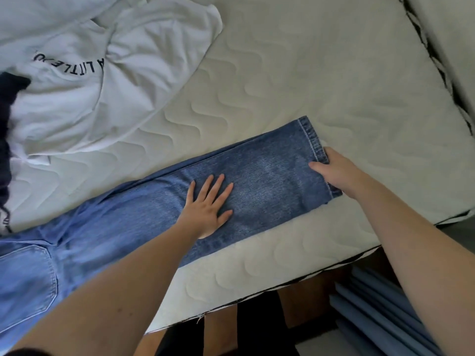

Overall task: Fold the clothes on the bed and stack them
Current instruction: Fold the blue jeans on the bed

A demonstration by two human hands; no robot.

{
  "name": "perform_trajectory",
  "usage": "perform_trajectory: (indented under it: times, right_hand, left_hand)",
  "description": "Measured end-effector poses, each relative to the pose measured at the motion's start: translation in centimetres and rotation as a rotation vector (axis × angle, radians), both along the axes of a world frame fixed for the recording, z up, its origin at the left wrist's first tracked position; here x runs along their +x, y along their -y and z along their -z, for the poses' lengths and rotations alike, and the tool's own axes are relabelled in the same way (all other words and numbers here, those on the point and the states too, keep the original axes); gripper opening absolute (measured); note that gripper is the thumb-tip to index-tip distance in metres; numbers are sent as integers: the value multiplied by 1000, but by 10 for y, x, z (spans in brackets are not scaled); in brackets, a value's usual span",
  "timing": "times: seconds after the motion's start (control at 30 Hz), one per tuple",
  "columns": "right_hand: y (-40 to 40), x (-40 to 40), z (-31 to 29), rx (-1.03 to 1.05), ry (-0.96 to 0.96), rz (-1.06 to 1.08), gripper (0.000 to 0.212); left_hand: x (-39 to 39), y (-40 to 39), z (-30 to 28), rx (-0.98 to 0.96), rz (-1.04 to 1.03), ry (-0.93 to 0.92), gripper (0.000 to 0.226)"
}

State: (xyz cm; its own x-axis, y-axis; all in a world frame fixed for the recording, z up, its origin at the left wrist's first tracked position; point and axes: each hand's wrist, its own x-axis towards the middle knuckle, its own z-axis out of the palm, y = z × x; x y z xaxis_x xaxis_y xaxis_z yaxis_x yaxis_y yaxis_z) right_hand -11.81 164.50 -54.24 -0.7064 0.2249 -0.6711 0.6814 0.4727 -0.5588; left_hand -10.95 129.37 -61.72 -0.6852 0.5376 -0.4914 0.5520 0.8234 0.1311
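With the jeans (pixel 257 176) stretched along the bed's (pixel 282 86) near edge, left hand (pixel 205 209) pressing flat, right hand (pixel 336 173) pinching the hem, the stacked legs risk sliding apart when folded over.

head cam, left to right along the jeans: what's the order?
back pocket → left hand pressing flat on the jeans leg → hem → right hand gripping the hem.

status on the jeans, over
Left hand flat on jeans. Right hand grips the hem. White shirt unfolded, clear of the fold.
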Motion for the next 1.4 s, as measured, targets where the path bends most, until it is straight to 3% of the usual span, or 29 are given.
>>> perform_trajectory:
  times: [0.13,0.2,0.3,0.37,0.47,0.57,0.83,1.13,1.4]
  right_hand:
    - [39,2,-48,-114,-122,-6,44]
    - [67,6,-70,-130,-191,-35,49]
    - [120,11,-89,-164,-281,-96,51]
    - [159,11,-93,-162,-319,-183,53]
    - [213,9,-90,-156,-363,-322,53]
    - [262,5,-87,-179,-383,-396,53]
    - [370,12,-81,-237,-297,-576,55]
    - [473,26,-56,-189,-133,-822,56]
    - [512,35,-13,-226,59,-932,55]
  left_hand:
    - [-3,-5,-9,-24,-1,73,68]
    - [-11,-9,-20,65,-98,201,67]
    - [-27,-3,-49,572,-665,559,33]
    - [-35,10,-72,917,-1027,765,31]
    - [-45,38,-94,1203,-1309,886,37]
    - [-51,76,-112,1374,-1434,925,46]
    - [-34,180,-131,1327,-1469,906,56]
    - [8,276,-108,1315,-1712,809,54]
    - [38,324,-71,975,-1769,767,50]
